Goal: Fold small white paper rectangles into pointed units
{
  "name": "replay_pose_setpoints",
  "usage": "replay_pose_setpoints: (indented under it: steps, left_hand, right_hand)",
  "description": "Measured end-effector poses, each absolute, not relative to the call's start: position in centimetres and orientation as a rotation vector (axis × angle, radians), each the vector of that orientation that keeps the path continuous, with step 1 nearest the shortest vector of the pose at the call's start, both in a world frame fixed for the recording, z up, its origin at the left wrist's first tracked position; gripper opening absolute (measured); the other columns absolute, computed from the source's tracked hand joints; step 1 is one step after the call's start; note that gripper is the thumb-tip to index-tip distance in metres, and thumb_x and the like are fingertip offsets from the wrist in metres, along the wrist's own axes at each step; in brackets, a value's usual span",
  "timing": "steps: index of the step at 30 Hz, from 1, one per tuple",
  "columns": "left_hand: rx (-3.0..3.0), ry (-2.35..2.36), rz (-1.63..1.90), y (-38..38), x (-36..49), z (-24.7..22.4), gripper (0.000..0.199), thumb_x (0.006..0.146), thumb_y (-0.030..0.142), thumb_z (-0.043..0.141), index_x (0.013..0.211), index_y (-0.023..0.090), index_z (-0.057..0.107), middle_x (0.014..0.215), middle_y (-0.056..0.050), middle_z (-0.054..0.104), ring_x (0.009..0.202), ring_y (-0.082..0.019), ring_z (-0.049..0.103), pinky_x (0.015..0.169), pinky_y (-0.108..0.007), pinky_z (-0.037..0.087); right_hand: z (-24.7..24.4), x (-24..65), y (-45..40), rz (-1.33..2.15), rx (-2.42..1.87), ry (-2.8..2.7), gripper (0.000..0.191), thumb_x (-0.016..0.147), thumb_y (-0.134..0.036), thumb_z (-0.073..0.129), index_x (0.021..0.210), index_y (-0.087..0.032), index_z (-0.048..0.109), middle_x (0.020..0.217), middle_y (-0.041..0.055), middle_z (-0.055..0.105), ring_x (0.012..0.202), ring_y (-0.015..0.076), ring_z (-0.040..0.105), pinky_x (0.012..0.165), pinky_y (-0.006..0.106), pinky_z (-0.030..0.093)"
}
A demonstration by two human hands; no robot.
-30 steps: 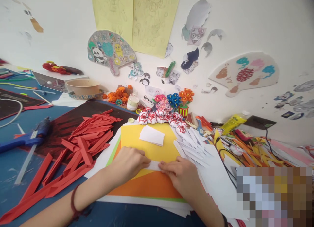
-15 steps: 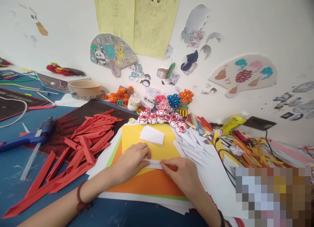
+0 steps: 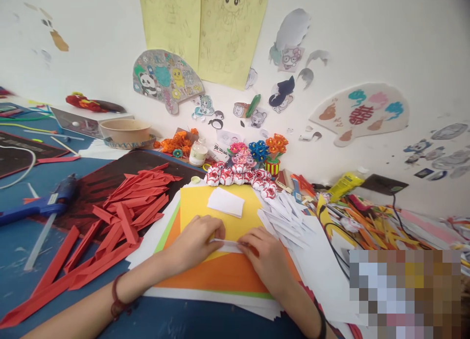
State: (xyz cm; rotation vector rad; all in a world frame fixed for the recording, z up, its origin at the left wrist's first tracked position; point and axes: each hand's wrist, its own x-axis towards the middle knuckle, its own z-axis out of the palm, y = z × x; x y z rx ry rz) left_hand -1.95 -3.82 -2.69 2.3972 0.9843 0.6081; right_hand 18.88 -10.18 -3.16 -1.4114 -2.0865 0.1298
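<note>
A narrow folded white paper strip (image 3: 228,246) lies over the orange and yellow sheets. My left hand (image 3: 198,238) pinches its left end, fingers curled. At the strip's right end, my right hand (image 3: 262,253) grips with thumb and fingertips. Just beyond the hands, a small stack of white paper pieces (image 3: 225,202) rests on the yellow sheet (image 3: 191,202). The orange sheet (image 3: 220,275) shows beneath and nearer to me.
Folded red strips (image 3: 127,216) and a blue glue gun (image 3: 55,202) lie on the left. White folded strips (image 3: 286,221) are spread right of the sheets. Red-and-white paper pieces (image 3: 238,175) and flowers (image 3: 259,151) stand behind, near a bottle (image 3: 345,185).
The fingers of my right hand have shifted slightly along the strip's right end and sit closer together. The whole view has moved a little.
</note>
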Motion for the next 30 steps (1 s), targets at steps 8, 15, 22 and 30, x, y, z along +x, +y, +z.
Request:
replay_pose_setpoints:
  steps: [8,15,22,30]
  left_hand:
    - [2.749,0.845,0.618,-4.3,-1.7,-2.1,0.021,0.096,0.019,0.046,0.080,0.018,0.060,0.078,-0.001,0.062,0.078,-0.017,0.053,0.070,-0.032,0.031]
    - [3.160,0.667,0.420,-4.1,-2.7,-1.1,0.022,0.094,0.011,0.047,0.074,0.018,0.053,0.074,-0.002,0.057,0.070,-0.017,0.046,0.066,-0.034,0.027]
    - [3.162,0.485,0.365,-4.3,-3.0,-0.6,0.017,0.095,0.019,0.051,0.080,0.018,0.058,0.075,-0.002,0.056,0.065,-0.017,0.044,0.062,-0.034,0.027]
    - [3.147,0.527,0.355,-3.9,-2.9,-1.2,0.021,0.098,0.014,0.044,0.081,0.017,0.057,0.078,-0.002,0.057,0.069,-0.017,0.048,0.064,-0.032,0.031]
  right_hand:
    - [-3.3,19.3,-10.1,-0.114,-1.312,-2.283,0.027,0.099,-0.014,0.044,0.080,-0.018,0.064,0.075,0.0039,0.061,0.072,0.0183,0.052,0.064,0.031,0.038]
    - [-2.4,20.0,-10.2,-0.321,-1.204,-2.541,0.029,0.089,0.001,0.042,0.084,-0.016,0.065,0.070,0.0051,0.056,0.067,0.0199,0.044,0.059,0.033,0.028]
    - [-2.0,20.4,-10.6,-0.037,-1.246,-2.535,0.025,0.087,-0.002,0.046,0.088,-0.018,0.066,0.072,0.0041,0.057,0.069,0.0193,0.046,0.060,0.032,0.030]
    - [-2.2,20.2,-10.2,0.157,-1.350,-2.361,0.004,0.087,-0.015,0.066,0.087,-0.018,0.065,0.082,0.0020,0.063,0.079,0.0190,0.055,0.067,0.030,0.038]
